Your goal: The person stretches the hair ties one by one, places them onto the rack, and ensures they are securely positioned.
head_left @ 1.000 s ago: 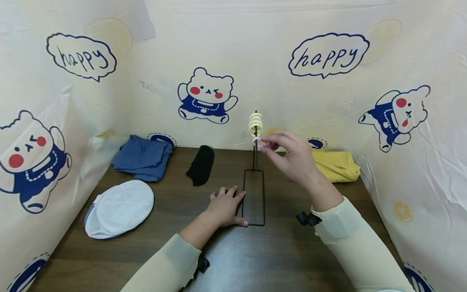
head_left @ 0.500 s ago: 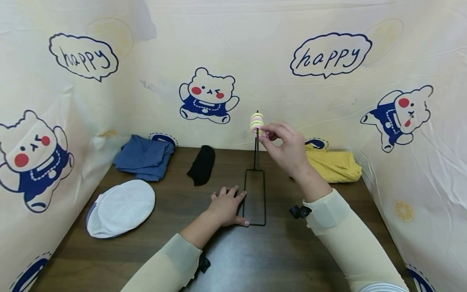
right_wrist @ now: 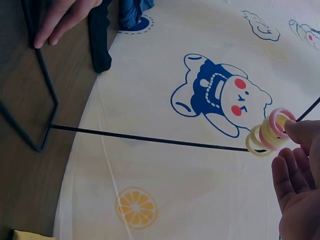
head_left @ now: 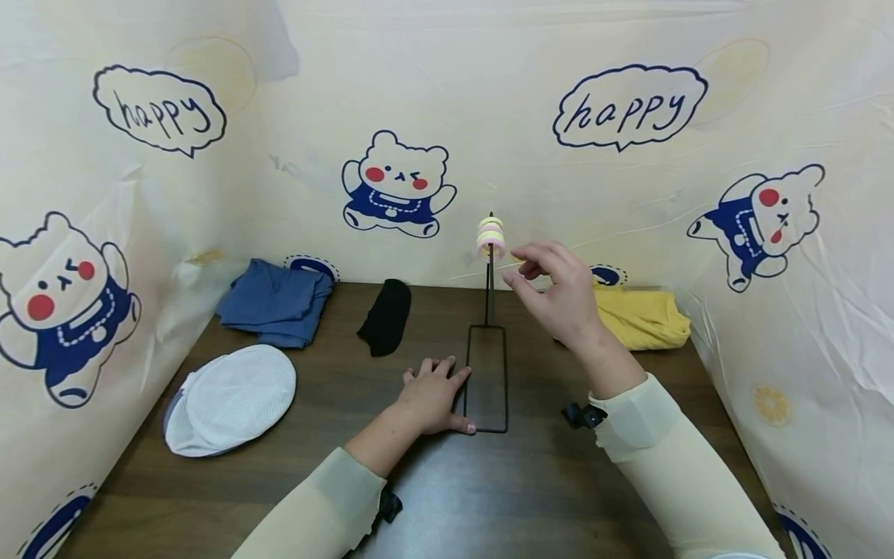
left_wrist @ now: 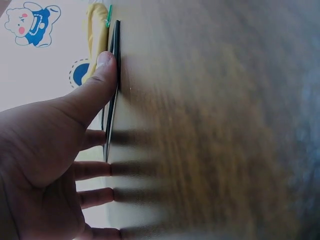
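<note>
A black wire stand (head_left: 506,380) rests on the table, its rectangular base towards me and its upright at the back. Several small pink and pale yellow rings (head_left: 491,237) hang on the arm at its top, a pink one nearest me. My left hand (head_left: 434,396) lies with spread fingers against the base's left side, the thumb at the near corner. Just right of the rings is my right hand (head_left: 559,291), its thumb and forefinger apart and nothing seen between them. In the right wrist view the thumb (right_wrist: 302,131) appears close to the rings; contact cannot be told.
A folded blue cloth (head_left: 275,301), a white cap (head_left: 233,400) and a black sock (head_left: 386,318) lie on the left part of the brown table (head_left: 531,497). A folded yellow cloth (head_left: 642,318) lies at the back right. Printed sheeting (head_left: 510,101) surrounds the table.
My right hand moved a pink ring along the stand's arm up to the other rings, then let go and drew back slightly right. The left hand stayed on the base.
</note>
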A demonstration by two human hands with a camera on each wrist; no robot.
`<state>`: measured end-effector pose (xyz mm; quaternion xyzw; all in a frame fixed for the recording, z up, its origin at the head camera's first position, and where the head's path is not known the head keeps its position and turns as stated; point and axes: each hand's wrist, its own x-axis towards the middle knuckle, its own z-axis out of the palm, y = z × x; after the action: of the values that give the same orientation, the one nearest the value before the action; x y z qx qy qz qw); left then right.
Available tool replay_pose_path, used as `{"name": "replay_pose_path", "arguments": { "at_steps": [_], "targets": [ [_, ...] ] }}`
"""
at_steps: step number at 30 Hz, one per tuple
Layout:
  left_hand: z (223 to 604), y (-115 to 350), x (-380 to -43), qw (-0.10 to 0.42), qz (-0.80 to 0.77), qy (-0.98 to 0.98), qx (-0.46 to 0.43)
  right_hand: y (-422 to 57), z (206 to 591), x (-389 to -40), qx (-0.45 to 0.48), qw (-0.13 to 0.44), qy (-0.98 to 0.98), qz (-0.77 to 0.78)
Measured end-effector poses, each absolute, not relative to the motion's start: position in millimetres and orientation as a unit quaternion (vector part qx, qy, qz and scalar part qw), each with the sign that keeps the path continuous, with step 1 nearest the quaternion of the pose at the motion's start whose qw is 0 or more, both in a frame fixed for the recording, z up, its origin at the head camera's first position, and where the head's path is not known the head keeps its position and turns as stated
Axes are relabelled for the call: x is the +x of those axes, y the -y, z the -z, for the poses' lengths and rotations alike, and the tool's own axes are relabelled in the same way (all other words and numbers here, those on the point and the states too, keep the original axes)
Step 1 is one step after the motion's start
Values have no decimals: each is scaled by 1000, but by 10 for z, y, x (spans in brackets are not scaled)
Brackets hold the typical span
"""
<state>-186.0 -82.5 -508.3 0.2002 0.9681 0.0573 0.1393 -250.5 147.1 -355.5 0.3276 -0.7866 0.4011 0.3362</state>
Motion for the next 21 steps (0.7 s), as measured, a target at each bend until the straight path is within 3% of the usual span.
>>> {"name": "replay_pose_path", "arguments": {
  "at_steps": [7, 21],
  "targets": [
    [5066, 838, -1845, 137, -60, -968, 203, -1630, 3726, -2333, 308, 310, 802, -407],
    [5115, 899, -1832, 121, -81, -966, 214, -2036, 4177, -1962, 285, 198, 855, -385]
  ]
}}
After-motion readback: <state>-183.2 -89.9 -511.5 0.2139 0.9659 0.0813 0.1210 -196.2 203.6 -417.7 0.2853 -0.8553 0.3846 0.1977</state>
